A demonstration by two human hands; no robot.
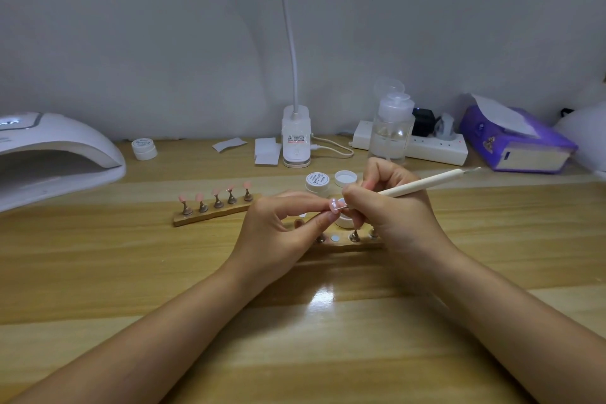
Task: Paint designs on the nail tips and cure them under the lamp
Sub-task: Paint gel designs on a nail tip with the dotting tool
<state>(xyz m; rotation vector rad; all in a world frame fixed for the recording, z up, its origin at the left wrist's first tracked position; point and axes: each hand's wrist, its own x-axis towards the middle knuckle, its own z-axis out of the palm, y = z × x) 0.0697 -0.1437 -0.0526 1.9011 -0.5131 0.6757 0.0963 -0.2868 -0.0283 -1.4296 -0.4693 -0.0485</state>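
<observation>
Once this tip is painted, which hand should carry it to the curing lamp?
Left, probably. The left hand already pinches the nail tip, and the curing lamp sits on the left side of the table. The right hand is occupied holding the brush.

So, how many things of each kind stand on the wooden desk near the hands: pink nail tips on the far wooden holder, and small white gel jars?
Pink nail tips on the far wooden holder: 5, the first at its left end
Small white gel jars with a lid on: 2
Open small white gel jar: 1
Loose white jar lid: 1
Total: 9
</observation>
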